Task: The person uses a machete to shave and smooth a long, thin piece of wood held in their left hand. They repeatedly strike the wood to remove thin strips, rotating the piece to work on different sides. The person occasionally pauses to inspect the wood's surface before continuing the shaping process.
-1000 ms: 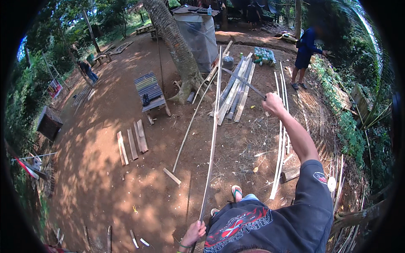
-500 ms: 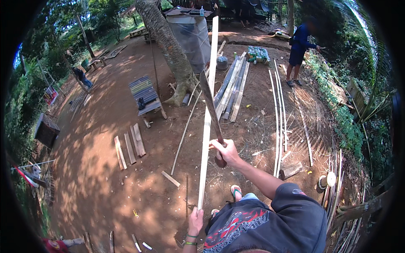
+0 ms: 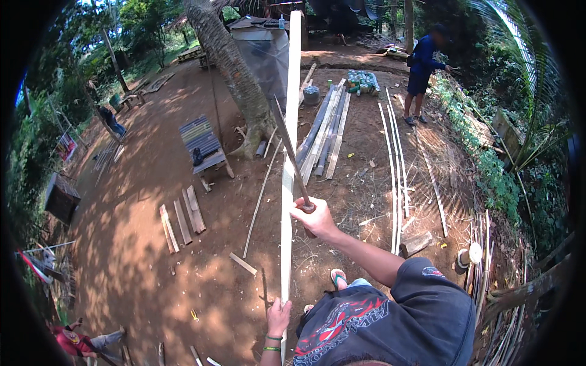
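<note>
A long pale bamboo or wood strip [image 3: 293, 73] stands nearly upright in front of me, running from the top of the view down past the lower edge. My left hand [image 3: 279, 318], with bands on its wrist, is wrapped round its lower part. My right hand [image 3: 316, 218] is closed on the handle of a machete [image 3: 288, 141]. The dark blade slants up and to the left, crossing in front of the strip. Whether its edge touches the strip I cannot tell. The right fingertips are right beside the strip's edge.
Split bamboo [image 3: 329, 128] lies in a pile beyond, near a leaning tree trunk [image 3: 235, 73]. Long thin poles [image 3: 392, 165] and a short log [image 3: 416, 244] lie right. Short boards [image 3: 194, 209] lie left. One person [image 3: 421, 73] stands far right; another [image 3: 76, 341] is lower left.
The machete has turned more edge-on, its handle and my right hand shifting left against the strip. More strip shows below my left hand. The person at lower left has come further into view.
</note>
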The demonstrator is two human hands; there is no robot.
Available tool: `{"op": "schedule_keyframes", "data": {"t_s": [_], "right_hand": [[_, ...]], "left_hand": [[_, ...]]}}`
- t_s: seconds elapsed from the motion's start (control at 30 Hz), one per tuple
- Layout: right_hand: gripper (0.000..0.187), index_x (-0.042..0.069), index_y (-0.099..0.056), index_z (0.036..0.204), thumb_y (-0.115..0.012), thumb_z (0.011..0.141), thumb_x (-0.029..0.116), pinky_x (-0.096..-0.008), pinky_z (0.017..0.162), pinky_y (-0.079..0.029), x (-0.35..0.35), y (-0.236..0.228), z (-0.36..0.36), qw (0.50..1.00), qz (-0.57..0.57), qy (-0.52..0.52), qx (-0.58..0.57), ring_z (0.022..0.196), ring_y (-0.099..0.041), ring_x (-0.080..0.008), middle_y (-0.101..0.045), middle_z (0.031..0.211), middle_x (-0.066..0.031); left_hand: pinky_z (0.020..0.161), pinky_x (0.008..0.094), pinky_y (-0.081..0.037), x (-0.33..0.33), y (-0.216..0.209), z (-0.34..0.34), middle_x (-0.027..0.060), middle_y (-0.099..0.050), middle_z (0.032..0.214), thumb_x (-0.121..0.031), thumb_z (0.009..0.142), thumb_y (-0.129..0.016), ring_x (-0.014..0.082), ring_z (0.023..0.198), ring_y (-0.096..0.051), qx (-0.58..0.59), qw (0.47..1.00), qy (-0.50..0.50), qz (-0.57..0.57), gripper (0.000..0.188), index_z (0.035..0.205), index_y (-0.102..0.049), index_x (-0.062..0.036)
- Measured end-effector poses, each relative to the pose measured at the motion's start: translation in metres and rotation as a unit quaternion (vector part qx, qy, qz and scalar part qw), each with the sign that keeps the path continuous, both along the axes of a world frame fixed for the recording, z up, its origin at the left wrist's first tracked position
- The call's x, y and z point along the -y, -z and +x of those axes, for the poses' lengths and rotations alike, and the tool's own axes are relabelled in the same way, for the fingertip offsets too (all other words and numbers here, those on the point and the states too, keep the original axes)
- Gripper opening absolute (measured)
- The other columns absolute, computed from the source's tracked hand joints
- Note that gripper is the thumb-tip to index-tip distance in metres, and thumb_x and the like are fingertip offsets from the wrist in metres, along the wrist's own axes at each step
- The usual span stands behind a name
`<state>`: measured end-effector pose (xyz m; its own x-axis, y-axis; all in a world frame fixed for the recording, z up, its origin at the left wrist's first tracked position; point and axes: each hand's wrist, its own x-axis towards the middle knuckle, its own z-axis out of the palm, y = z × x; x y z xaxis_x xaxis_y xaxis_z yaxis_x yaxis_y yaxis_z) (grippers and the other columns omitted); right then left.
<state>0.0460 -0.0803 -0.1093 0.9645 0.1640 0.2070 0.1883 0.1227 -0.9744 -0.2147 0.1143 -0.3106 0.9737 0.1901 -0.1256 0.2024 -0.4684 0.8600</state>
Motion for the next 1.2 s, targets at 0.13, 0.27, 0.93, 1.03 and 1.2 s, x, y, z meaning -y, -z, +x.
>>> {"op": "schedule_keyframes", "data": {"t_s": [0.13, 0.27, 0.93, 1.03, 1.2], "right_hand": [[0.014, 0.000, -0.066, 0.090, -0.074, 0.085, 0.011, -0.0216, 0.065, -0.046, 0.005, 0.002, -0.001, 1.000, 0.003, 0.006, 0.004, 0.073, -0.058, -0.0034, -0.065, 0.079, 0.0020], [0.014, 0.000, -0.066, 0.091, -0.074, 0.085, 0.010, -0.0212, 0.063, -0.046, 0.002, -0.011, -0.009, 1.000, -0.002, 0.008, -0.003, 0.072, -0.057, -0.0033, -0.065, 0.079, 0.0020], [0.024, 0.006, -0.056, 0.070, -0.071, 0.074, 0.025, -0.0446, 0.052, -0.050, 0.095, -0.004, -0.020, 0.775, -0.554, -0.007, 0.304, 0.057, -0.066, -0.0328, -0.062, 0.060, -0.0125], [0.021, 0.008, -0.055, 0.070, -0.069, 0.072, 0.023, -0.0427, 0.052, -0.052, 0.111, -0.010, 0.010, 0.693, -0.597, -0.057, 0.401, 0.054, -0.066, -0.0280, -0.063, 0.061, -0.0096], [0.017, 0.004, -0.064, 0.077, -0.064, 0.081, 0.020, -0.0451, 0.061, -0.054, 0.153, -0.089, 0.093, 0.710, -0.630, 0.217, 0.228, 0.063, -0.067, -0.0309, -0.064, 0.062, -0.0156]], "left_hand": [[0.059, 0.0352, -0.047, -0.007, -0.028, 0.023, 0.0094, -0.059, 0.070, -0.039, 0.096, -0.061, 0.0188, 0.063, -0.058, 0.046, 0.995, 0.067, -0.063, 0.038, 0.099, -0.056, -0.0018], [0.073, 0.0317, -0.052, 0.011, -0.098, 0.097, 0.0098, -0.064, 0.093, -0.048, 0.099, -0.054, 0.0165, 0.081, -0.062, 0.129, 0.966, 0.062, -0.215, 0.054, 0.118, -0.052, 0.0019], [0.047, 0.0278, -0.041, 0.076, -0.136, 0.156, 0.0015, -0.052, 0.056, -0.035, 0.104, -0.047, 0.0112, 0.047, -0.050, 0.037, 0.969, 0.009, -0.246, 0.040, 0.083, -0.060, -0.0023], [0.048, 0.0322, -0.043, 0.085, -0.128, 0.155, 0.0057, -0.053, 0.053, -0.036, 0.102, -0.049, 0.0159, 0.047, -0.055, 0.122, 0.989, 0.002, -0.079, 0.043, 0.079, -0.060, -0.0016], [0.052, 0.0381, -0.046, 0.098, -0.130, 0.139, 0.0109, -0.057, 0.056, -0.036, 0.102, -0.048, 0.0234, 0.053, -0.062, 0.098, 0.991, -0.003, -0.091, 0.043, 0.079, -0.061, -0.0021]]}}
